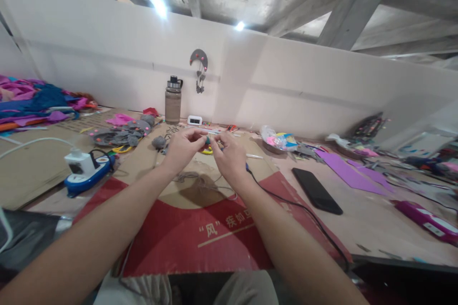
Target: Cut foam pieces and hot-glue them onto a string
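Note:
My left hand (183, 148) and my right hand (229, 156) meet over the cardboard, both with fingers pinched. Between their fingertips is a small teal piece (207, 140), mostly covered, so its kind is unclear. Just below it shows a yellow curved thing (207, 151), perhaps a scissors handle. Loose grey yarn (193, 177) lies in loops on the red and brown cardboard sheet (161, 243) beneath my hands. A grey fluffy ball (158, 142) sits left of my left hand. Near my right wrist, a dark cable (286, 200) runs off a blue-ended tool that my hand mostly hides.
At left stand a blue power strip (88, 176) with a white plug and grey felt pieces (118, 136). A bottle (173, 102) and small white clock (194, 120) are by the wall. Rightward lie a bowl (275, 147), black phone (317, 190), purple sheets (348, 171) and magenta device (427, 221).

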`<state>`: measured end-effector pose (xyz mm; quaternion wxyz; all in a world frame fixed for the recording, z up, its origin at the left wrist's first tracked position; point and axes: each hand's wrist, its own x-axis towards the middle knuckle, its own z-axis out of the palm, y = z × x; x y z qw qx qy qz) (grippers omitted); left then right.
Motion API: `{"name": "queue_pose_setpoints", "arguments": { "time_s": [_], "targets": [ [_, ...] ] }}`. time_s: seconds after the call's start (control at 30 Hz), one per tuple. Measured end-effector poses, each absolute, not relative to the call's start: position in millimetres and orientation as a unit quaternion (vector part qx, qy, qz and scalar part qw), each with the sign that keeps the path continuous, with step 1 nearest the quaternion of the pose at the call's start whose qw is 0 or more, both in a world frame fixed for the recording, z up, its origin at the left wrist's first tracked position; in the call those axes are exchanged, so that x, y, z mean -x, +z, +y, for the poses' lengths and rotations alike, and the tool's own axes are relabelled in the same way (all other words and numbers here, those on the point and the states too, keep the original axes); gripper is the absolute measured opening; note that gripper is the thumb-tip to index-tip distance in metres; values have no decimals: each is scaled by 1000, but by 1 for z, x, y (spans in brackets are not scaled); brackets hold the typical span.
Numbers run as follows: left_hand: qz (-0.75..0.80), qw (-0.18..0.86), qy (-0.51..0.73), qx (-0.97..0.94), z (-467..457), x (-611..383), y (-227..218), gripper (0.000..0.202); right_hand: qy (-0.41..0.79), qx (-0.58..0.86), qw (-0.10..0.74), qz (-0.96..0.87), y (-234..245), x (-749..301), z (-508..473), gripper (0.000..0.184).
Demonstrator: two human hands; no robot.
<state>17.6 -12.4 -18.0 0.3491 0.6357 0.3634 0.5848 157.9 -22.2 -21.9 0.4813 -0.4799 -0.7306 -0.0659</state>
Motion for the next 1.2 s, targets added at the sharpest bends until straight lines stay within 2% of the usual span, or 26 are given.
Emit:
{"name": "queue_pose_setpoints", "arguments": {
  "time_s": [0.33, 0.6, 0.73, 0.9, 1.2],
  "targets": [
    [377, 319, 563, -663, -16, -17, -14, 21, -57, 489, 481, -725, -22, -158, -24, 20],
    [377, 335, 567, -651, -14, -17, -16, 23, -51, 484, 487, -725, -24, -155, -26, 22],
    [386, 346, 569, -639, -11, -17, -19, 24, -23, 487, 495, -719, -25, -153, -26, 23],
    [393, 301, 592, -636, -9, -19, -21, 22, 23, 479, 524, -703, -29, -152, -22, 24],
    [376, 394, 607, -579, -9, -25, -23, 20, 112, 468, 565, -671, -32, -150, -20, 23]
  ]
}}
